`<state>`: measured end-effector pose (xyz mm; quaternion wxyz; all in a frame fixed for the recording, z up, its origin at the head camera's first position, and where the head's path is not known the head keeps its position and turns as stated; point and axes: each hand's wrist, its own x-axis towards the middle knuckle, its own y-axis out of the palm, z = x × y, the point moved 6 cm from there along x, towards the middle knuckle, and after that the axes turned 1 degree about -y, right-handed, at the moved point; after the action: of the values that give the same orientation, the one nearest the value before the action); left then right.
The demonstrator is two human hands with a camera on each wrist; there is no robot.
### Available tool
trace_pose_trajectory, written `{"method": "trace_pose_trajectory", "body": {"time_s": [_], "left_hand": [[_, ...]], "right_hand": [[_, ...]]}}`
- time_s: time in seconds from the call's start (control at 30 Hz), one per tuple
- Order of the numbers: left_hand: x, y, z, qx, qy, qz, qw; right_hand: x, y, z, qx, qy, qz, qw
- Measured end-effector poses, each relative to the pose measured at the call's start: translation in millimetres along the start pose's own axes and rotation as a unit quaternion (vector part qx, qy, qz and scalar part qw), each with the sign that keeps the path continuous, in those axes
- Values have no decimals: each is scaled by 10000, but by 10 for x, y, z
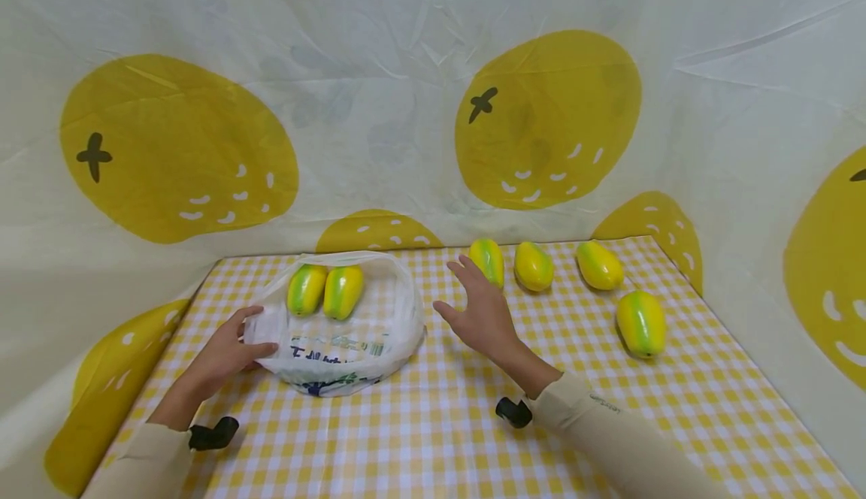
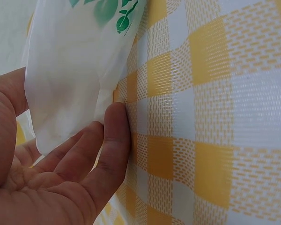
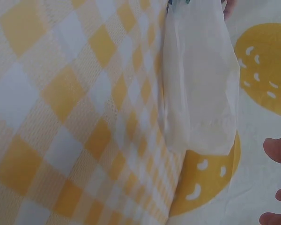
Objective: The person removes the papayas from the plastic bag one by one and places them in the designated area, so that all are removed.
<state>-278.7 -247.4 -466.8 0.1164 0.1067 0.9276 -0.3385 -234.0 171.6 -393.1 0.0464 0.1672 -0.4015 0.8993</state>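
Observation:
A white translucent plastic bag point(image 1: 410, 311) lies on the table with its mouth spread wide. Inside it, two glossy yellow papayas point(image 1: 343, 292) with green stripes sit side by side. My left hand point(image 1: 226, 352) holds the bag's left edge, thumb and fingers on either side of the plastic. In the left wrist view, its curled fingers point(image 2: 116, 126) are against the bag near the cloth. My right hand point(image 1: 483, 319) is over the table right of the bag, fingers spread and holding nothing. It partly covers the nearest loose papaya point(image 1: 487, 258) in the head view.
Several loose papayas lie on the right, including one at the back point(image 1: 534, 267), another farther right point(image 1: 599, 265) and one closer point(image 1: 641, 325). A yellow-checked cloth point(image 1: 406, 439) covers the table. Behind hangs a white curtain point(image 1: 379, 108) printed with large yellow fruit.

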Motion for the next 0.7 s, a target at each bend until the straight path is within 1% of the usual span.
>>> {"method": "trace_pose_trajectory", "body": {"time_s": [0.17, 0.3, 0.53, 0.7], "left_hand": [[-14, 14, 6, -43, 52, 10, 10000], [-14, 14, -3, 49, 69, 0, 10000], [-16, -14, -19, 50, 122, -34, 9999], [-10, -3, -4, 15, 83, -18, 10000]], "right_hand": [[15, 107, 112, 98, -39, 54, 9999], [39, 194, 185, 185, -63, 97, 9998], [145, 376, 321, 521, -58, 298, 9982], [188, 501, 421, 688, -31, 521, 9963]]}}
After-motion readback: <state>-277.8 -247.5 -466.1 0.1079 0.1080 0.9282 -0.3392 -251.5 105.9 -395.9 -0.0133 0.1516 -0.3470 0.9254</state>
